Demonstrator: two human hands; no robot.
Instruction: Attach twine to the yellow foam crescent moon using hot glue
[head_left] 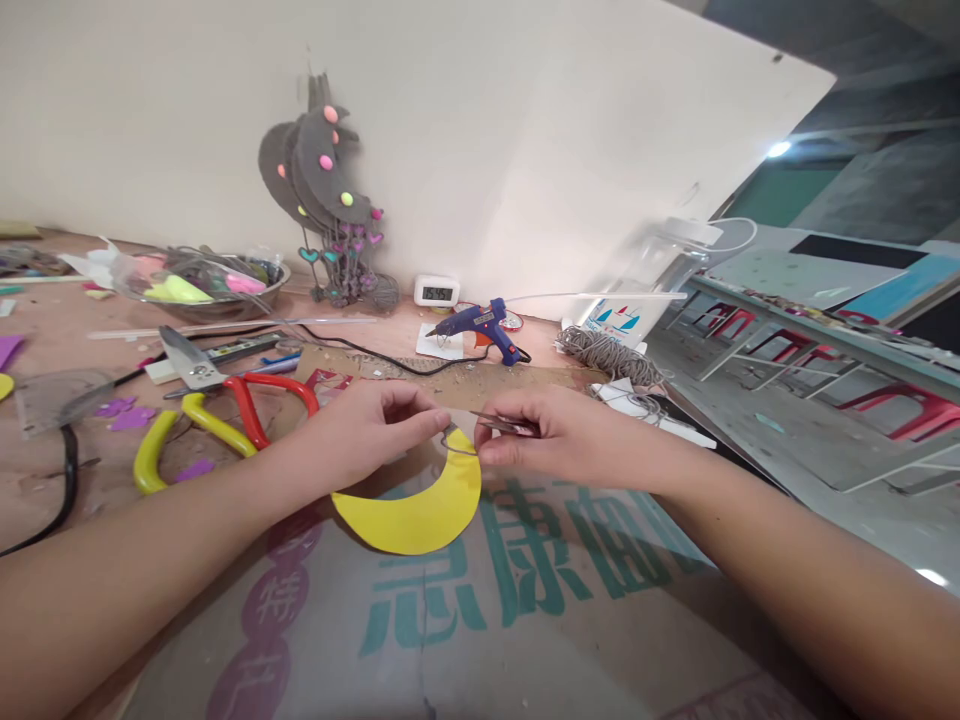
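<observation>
A yellow crescent moon cutout (420,518) lies over the printed board, its upper tip between my two hands. My left hand (371,425) is closed in a pinch at that tip, thumb and forefinger on a thin grey cord (450,440). The cord makes a small loop across the tip toward my right fingers. In my right hand (544,430), closed, are slim pointed metal tweezers (514,426), their points toward my left fingertips. Whether the cord is glued to the cutout cannot be made out.
Behind my hands rests a blue glue gun (480,325) near a digital clock (436,292). Scissors (225,390) with red and yellow handles lie left. A grey cord bundle (607,355) sits right, a bowl (277,280) back left. Decorated grey crescents (315,170) hang on the wall.
</observation>
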